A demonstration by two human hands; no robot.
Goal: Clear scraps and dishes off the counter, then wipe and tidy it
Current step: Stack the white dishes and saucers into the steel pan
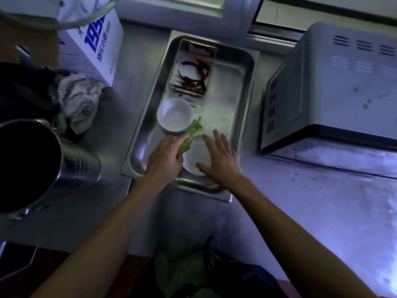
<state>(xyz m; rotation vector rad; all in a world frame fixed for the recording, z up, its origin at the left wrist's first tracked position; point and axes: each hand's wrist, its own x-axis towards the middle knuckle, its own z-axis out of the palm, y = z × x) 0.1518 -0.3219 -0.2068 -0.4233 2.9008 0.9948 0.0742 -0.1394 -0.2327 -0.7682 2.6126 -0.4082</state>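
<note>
Head view: my left hand (164, 157) pinches the green scrap (190, 137) over the steel tray (240, 87). My right hand (219, 159), fingers spread and empty, rests on the near bowl (196, 157). Risk: the scrap drops back into the tray if my pinch loosens.
</note>
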